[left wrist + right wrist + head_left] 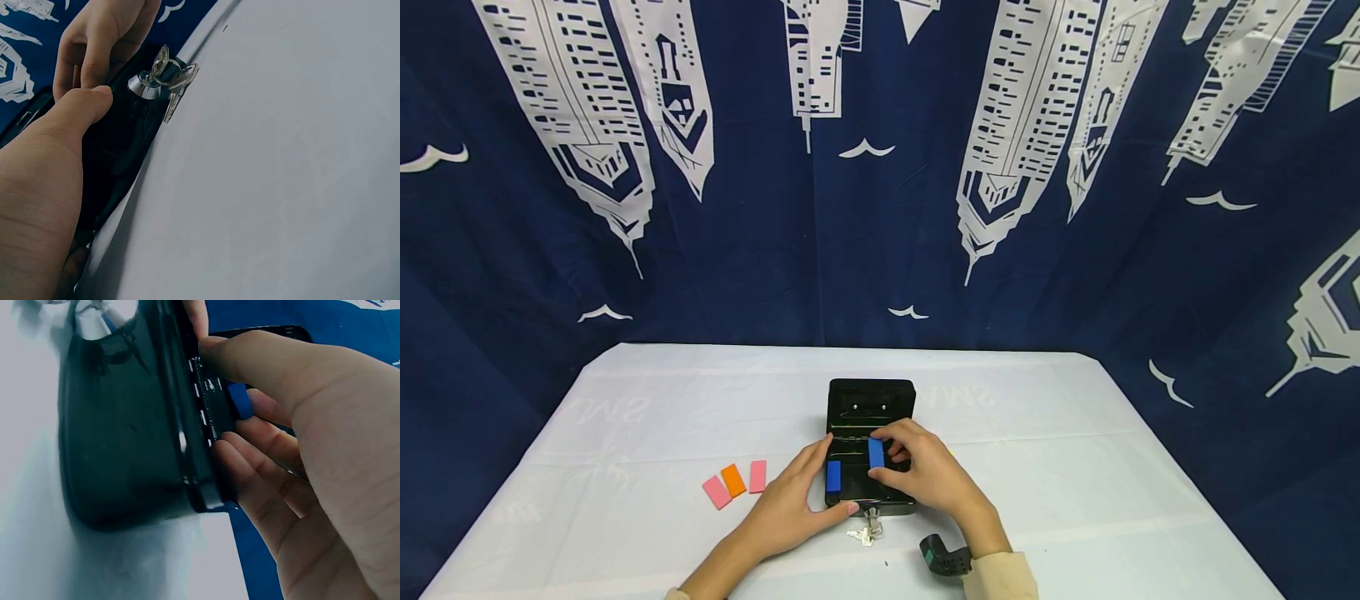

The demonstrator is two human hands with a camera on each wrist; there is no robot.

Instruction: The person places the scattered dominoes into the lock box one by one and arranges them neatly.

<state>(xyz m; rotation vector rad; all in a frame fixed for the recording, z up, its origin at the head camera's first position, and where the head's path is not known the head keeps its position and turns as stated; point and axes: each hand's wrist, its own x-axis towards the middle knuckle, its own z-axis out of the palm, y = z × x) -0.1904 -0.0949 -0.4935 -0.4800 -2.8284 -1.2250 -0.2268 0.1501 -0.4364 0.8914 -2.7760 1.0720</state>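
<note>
A black cash box (868, 492) stands with its lid raised at the back, and keys (867, 535) hang from its front lock. One blue block (833, 477) lies inside at the left wall. My right hand (928, 467) pinches a second blue block (876, 453) between thumb and fingers over the box's right half. In the right wrist view that block (239, 400) is partly hidden by the fingers. My left hand (790, 504) rests against the box's left side with straight fingers, its thumb on the front rim. The left wrist view shows this thumb (87, 109) near the lock (144, 86).
Left of the box, two pink blocks (717, 492) and an orange block (733, 479) lie on the white table (625, 517). A black band (945, 557) sits on the right wrist. A dark blue patterned cloth (880, 233) hangs behind the table.
</note>
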